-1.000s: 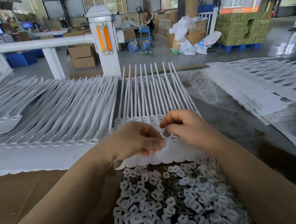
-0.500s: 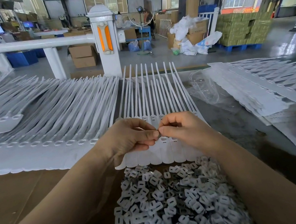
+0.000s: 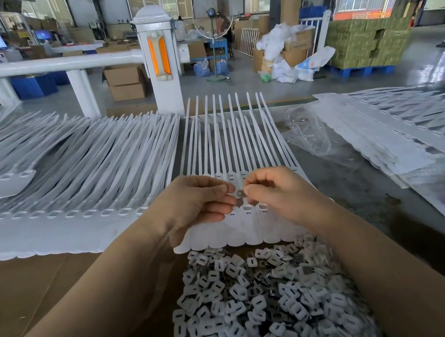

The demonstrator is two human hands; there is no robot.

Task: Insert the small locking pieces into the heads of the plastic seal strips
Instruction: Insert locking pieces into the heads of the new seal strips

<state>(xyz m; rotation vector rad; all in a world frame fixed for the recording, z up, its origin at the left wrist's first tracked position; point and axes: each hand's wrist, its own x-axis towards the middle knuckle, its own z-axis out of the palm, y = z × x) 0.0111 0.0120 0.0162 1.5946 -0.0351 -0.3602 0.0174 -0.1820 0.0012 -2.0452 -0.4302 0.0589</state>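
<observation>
At a factory surface (image 3: 28,293), we work over white plastic seal strips. Far to the left of our left hand (image 3: 192,204), a long fanned bank of strips (image 3: 74,170) lies with its open heads in a row. Our left hand curls, thumb and forefinger pinching toward the middle; just to its right, our right hand (image 3: 278,195) does the same, and between the two sets of fingertips we hold one small grey locking piece (image 3: 239,193). It sits just above the heads of the joined strip set (image 3: 229,144) lying under both hands, tails pointing away from us. Below the hands, between our forearms, a heap of loose locking pieces (image 3: 256,302) spreads out. Right of the right hand, crumpled clear plastic (image 3: 310,131) and more stacked strips (image 3: 397,128) lie.
</observation>
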